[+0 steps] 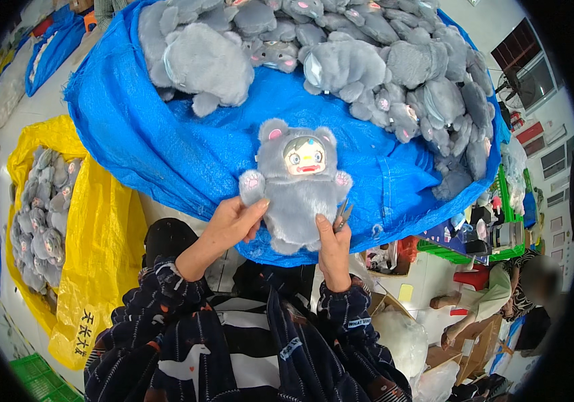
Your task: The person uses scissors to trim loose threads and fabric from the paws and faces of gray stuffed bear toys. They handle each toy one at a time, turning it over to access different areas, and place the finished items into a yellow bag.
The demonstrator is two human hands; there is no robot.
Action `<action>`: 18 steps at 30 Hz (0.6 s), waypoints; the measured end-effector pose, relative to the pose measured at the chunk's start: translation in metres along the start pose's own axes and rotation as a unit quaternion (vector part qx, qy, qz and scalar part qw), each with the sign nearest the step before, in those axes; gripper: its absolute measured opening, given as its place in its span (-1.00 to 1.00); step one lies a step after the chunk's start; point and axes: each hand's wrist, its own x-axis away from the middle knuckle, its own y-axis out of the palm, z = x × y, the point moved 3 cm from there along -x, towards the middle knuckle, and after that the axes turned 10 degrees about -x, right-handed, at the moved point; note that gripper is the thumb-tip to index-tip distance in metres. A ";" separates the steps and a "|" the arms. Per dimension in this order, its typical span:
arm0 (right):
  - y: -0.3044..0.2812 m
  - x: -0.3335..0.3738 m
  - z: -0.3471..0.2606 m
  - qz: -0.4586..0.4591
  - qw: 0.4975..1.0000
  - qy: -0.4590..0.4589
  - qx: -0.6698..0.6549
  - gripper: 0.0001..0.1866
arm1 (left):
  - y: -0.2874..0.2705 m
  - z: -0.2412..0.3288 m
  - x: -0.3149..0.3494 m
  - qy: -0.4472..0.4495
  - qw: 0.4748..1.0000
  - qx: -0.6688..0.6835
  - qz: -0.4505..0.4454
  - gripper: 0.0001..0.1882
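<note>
A grey plush toy (pixel 295 204) with round ears, pink paw pads and a doll-like face is held upright in front of me, face up. My left hand (pixel 236 221) pinches its lower left side, thumb on the fur. On the other side my right hand (pixel 333 249) grips the toy's lower right edge with the thumb on top. Small thread snips (pixel 344 213) also sit in my right hand, their blades pointing up beside the toy. Beneath the toy spreads a large blue woven sack (pixel 260 100), with many similar grey plush toys (pixel 206 60) heaped along its far side.
At left stands a yellow sack (pixel 102 221) filled with grey plush pieces (pixel 42 221). Green crates (pixel 501 201), a cardboard box (pixel 391 258) and clear plastic bags (pixel 404 338) are at right. Another person (pixel 491 295) sits at the far right. A green basket (pixel 42 378) shows at lower left.
</note>
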 end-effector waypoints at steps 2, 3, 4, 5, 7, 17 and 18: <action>0.000 0.001 0.002 -0.015 0.999 -0.013 0.039 -0.64 | 0.005 0.012 -0.002 -0.015 0.999 0.024 0.027 -0.65; -0.001 0.001 0.002 -0.016 0.999 -0.011 0.045 -0.63 | 0.004 0.011 -0.005 -0.022 0.997 0.070 0.027 -0.66; -0.001 0.001 0.001 -0.017 0.999 -0.009 0.051 -0.62 | 0.003 0.009 -0.009 -0.029 0.992 0.117 0.027 -0.66; -0.002 0.001 0.001 -0.018 0.998 -0.007 0.057 -0.62 | 0.002 0.007 -0.013 -0.036 0.986 0.163 0.028 -0.65; -0.002 0.000 0.006 -0.015 0.999 0.002 0.029 -0.61 | 0.002 0.003 -0.014 -0.115 0.915 0.381 -0.064 -0.66; 0.007 0.000 0.002 -0.023 0.993 -0.037 0.106 -0.63 | 0.000 -0.016 0.005 0.033 0.999 0.042 -0.001 -0.74; 0.009 -0.001 0.000 -0.026 0.991 -0.053 0.117 -0.63 | 0.001 -0.015 0.003 0.040 0.998 0.056 0.001 -0.73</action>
